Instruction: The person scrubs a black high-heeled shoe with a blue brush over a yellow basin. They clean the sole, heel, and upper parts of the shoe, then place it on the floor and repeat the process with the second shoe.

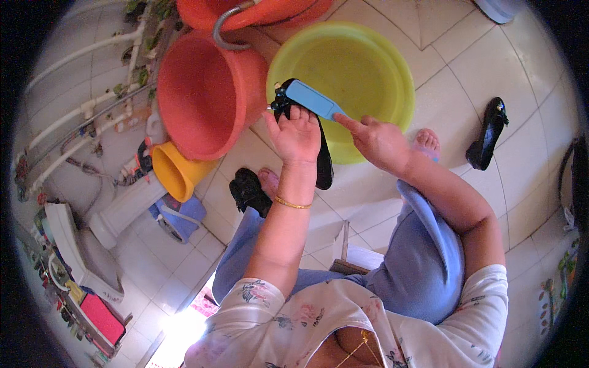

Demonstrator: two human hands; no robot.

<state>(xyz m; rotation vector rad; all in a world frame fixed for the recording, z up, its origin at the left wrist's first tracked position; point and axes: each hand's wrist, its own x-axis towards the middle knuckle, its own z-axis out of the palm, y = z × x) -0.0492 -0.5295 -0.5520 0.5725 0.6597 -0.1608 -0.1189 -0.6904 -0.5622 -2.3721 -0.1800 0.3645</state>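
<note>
My left hand (pixel 297 135), palm up, holds a black flat shoe (pixel 325 161) over the near left rim of a yellow-green basin (pixel 407 92). The shoe's toe carries a dark bow-like ornament; the heel hangs down beside my wrist. With my right hand (pixel 379 140) I grip the handle end of a light blue brush (pixel 310 99), index finger stretched along it. Its head lies against the toe of the shoe, and its bristles are hidden. Another black flat shoe (pixel 487 133) with a similar ornament rests on the tiled floor at the right.
Left of the basin a red bucket (pixel 202 92) lies tilted, near a yellow pail (pixel 172 172) and a blue container (pixel 179 216). A grey flexible hose (pixel 221 30) hangs over a red tub (pixel 276 18). Dark footwear (pixel 251 191) sits by one foot; a white washbasin (pixel 83 248) is leftward.
</note>
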